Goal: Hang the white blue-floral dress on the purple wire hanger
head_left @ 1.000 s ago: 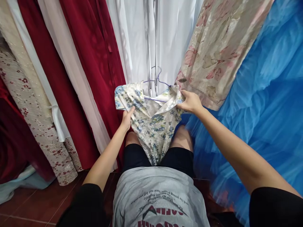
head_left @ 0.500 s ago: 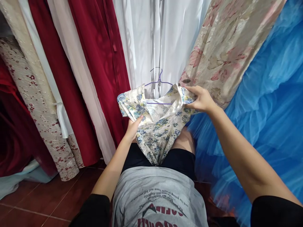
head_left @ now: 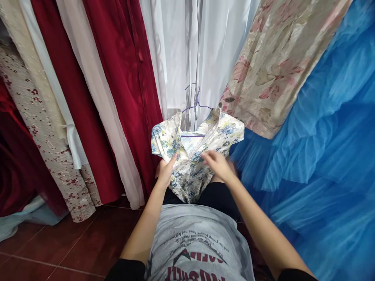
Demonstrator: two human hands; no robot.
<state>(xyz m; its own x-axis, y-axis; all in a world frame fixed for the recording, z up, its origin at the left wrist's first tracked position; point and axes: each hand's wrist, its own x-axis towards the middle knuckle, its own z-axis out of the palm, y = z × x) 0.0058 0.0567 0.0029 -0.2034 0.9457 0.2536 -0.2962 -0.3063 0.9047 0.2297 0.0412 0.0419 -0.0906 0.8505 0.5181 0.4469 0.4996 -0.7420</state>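
A cream floral dress or top with blue, green and yellow flowers hangs on a purple wire hanger; its lower part drapes towards my lap. My left hand is closed on its side below the sleeve, thumb on the front and fingers behind. Over the front, beside the V-neckline, my right hand is slightly blurred, with its fingers drawn together close to the cloth. Whether a bit of fabric is pinched there, I cannot tell. Both short sleeves are spread out.
Long garments hang all round: dark red, white, beige with pink flowers, and blue tulle on the right. At lower left, a pale blue bin stands on red floor tiles.
My right hand has let go of the right sleeve and moved down and left to the front near the neckline. My left hand keeps its grip; the garment sits slightly lower.
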